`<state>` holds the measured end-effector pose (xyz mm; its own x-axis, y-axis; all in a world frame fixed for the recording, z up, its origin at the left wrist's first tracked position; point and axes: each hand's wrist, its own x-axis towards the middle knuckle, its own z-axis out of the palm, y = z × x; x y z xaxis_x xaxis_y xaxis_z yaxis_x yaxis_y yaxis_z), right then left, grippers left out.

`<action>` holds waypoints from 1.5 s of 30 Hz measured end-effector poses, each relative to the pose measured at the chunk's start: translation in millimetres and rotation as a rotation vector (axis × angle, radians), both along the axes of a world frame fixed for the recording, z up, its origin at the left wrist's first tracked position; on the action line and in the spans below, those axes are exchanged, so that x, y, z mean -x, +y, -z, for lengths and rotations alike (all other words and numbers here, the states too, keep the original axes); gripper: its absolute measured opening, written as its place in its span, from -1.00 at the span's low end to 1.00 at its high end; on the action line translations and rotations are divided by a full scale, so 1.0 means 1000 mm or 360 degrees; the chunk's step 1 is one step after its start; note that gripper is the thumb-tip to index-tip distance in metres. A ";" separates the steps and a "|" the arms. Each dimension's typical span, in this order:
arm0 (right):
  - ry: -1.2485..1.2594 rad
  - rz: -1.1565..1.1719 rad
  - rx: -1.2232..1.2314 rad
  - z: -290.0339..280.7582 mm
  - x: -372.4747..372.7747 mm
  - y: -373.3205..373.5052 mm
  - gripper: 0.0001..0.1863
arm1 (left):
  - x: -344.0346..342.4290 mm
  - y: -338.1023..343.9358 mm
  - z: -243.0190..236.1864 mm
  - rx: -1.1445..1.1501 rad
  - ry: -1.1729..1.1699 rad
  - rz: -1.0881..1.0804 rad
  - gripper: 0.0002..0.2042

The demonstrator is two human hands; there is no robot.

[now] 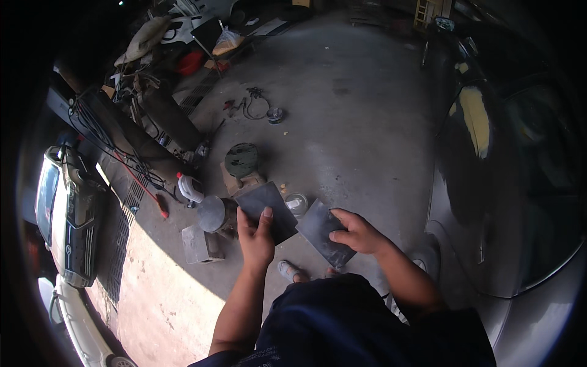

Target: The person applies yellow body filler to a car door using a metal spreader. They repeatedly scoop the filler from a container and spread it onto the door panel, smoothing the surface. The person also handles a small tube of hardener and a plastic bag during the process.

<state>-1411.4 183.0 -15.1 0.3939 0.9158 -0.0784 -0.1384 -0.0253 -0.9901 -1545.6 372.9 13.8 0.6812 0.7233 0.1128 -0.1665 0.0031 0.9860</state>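
My left hand (255, 240) grips a dark grey sandpaper sheet (269, 205) by its near left edge, thumb on top. A second sandpaper sheet (319, 227), greyer and marked with whitish dust, is pinched by its right edge in my right hand (359, 233). Both sheets are held up above the floor, tilted, with their inner corners close together. Partly behind them an open round tin (296, 202) stands on the floor.
A dark car with a yellow filler patch (476, 116) stands close on the right. At left are a round-topped stool (212, 213), a green-topped stool (242, 159), a white jug (189, 188) and a box (197, 246). A cable (249, 109) lies farther off. A white car (61, 214) is far left.
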 end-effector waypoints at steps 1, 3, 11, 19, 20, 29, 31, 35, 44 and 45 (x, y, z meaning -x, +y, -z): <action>-0.0097 0.0119 -0.0015 0.004 0.000 0.003 -0.52 | -0.002 -0.006 0.003 0.0001 0.0031 0.0091 -0.73; 0.0075 0.0294 -0.0165 -0.006 -0.011 0.005 -0.56 | -0.003 -0.014 0.011 -0.0211 0.0128 0.0266 -0.76; 0.0449 0.0526 -0.0418 -0.023 -0.044 -0.037 -0.60 | -0.020 -0.027 0.019 0.0130 0.0139 0.0336 -0.85; 0.0145 0.0456 -0.0070 -0.008 -0.023 -0.063 -0.62 | -0.040 -0.027 0.027 0.0474 0.0454 0.0972 -0.82; 0.0106 0.0435 -0.0040 -0.006 -0.023 -0.066 -0.62 | -0.047 -0.037 0.024 0.0452 0.0444 0.0993 -0.84; -0.0463 0.0329 0.0212 0.012 -0.017 -0.082 -0.57 | -0.061 -0.052 0.041 0.0349 0.0633 0.1160 -0.91; -0.0289 0.0234 0.0345 0.000 -0.017 -0.081 -0.57 | -0.053 -0.046 0.049 0.0469 0.0722 0.1181 -0.90; -0.0209 0.0300 0.0362 0.015 -0.013 -0.080 -0.60 | -0.050 -0.036 0.063 0.0483 0.0829 0.1293 -0.88; 0.0158 0.0991 0.0592 0.076 -0.019 -0.038 -0.86 | -0.033 0.004 0.147 0.0111 0.1264 0.1438 -0.70; 0.0143 0.1019 0.0673 0.075 -0.018 -0.028 -0.86 | -0.032 0.008 0.154 -0.0019 0.1324 0.1490 -0.71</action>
